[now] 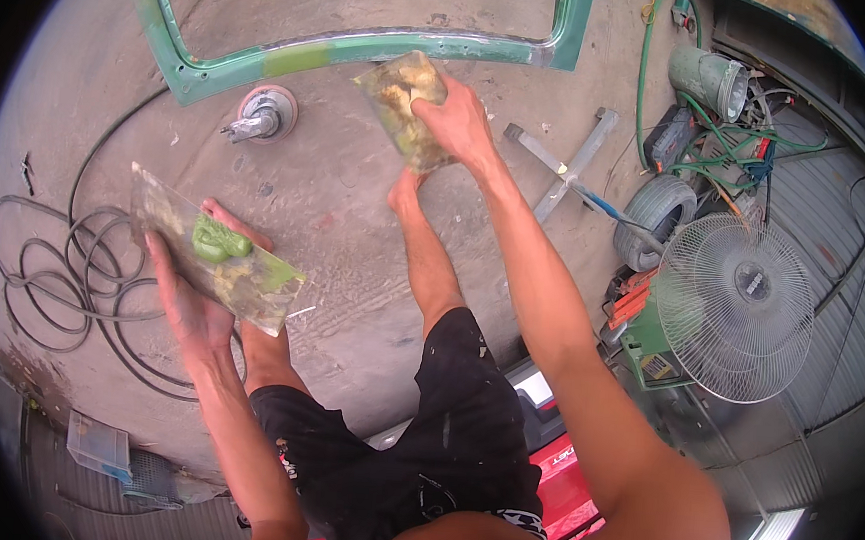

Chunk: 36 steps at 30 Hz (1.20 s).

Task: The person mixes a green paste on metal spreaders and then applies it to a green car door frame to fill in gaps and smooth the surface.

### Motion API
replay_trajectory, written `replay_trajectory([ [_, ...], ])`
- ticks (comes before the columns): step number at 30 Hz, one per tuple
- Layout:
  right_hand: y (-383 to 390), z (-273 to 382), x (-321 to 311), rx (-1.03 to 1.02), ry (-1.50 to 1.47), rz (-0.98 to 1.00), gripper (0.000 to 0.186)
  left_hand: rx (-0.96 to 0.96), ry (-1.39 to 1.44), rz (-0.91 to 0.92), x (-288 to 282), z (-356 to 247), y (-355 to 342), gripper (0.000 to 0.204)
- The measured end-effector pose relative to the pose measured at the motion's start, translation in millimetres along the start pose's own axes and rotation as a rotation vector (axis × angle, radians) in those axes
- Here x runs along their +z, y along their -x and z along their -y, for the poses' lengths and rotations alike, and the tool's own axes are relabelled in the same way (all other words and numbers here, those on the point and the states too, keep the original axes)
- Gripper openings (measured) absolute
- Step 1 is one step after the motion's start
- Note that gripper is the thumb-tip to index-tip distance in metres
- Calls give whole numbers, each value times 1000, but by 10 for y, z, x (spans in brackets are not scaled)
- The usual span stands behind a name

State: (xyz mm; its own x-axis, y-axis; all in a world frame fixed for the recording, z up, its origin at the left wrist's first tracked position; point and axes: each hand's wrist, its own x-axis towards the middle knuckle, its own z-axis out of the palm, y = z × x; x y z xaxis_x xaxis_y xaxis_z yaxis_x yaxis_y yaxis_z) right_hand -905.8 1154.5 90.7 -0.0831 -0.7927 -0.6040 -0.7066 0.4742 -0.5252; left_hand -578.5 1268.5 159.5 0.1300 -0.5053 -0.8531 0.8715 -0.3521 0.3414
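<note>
A flat mixing board (168,213), smeared and stained, rests in my left hand (192,308), whose fingers are partly hidden beneath it. On the board sits a thick mound of green putty (219,241), with a thinner green smear toward its right end. My right hand (458,123) grips a thin, broad spreader sheet (393,95) coated in dried tan and green residue. The spreader is held up and away from the board, near the lower edge of a green metal panel frame (367,53). That frame carries a lighter green patch on its lower rail.
A disc sander (266,115) lies on the floor below the frame. Looped black cable (61,274) spreads at left. At right are a cross-shaped metal stand base (563,174), a tyre (654,217), a bucket (711,81), green hose and a standing fan (736,306).
</note>
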Motion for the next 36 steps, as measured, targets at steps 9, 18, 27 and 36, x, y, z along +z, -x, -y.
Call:
replay_trajectory([
  [9,1051,167,-211,194,-1363,284,54,-393,-108,-292,1728,1444,634,29],
  [18,1099,-735,-1918,236,-1370,280,41,149,-308,232,2152,1032,304,52],
  [27,930,55,-2434,374,-1760,551,33,1038,-1191,376,2288,1133,671,34],
  [36,727,295,-2567,415,-1782,683,36,1249,-1716,918,3121,776,1077,51],
])
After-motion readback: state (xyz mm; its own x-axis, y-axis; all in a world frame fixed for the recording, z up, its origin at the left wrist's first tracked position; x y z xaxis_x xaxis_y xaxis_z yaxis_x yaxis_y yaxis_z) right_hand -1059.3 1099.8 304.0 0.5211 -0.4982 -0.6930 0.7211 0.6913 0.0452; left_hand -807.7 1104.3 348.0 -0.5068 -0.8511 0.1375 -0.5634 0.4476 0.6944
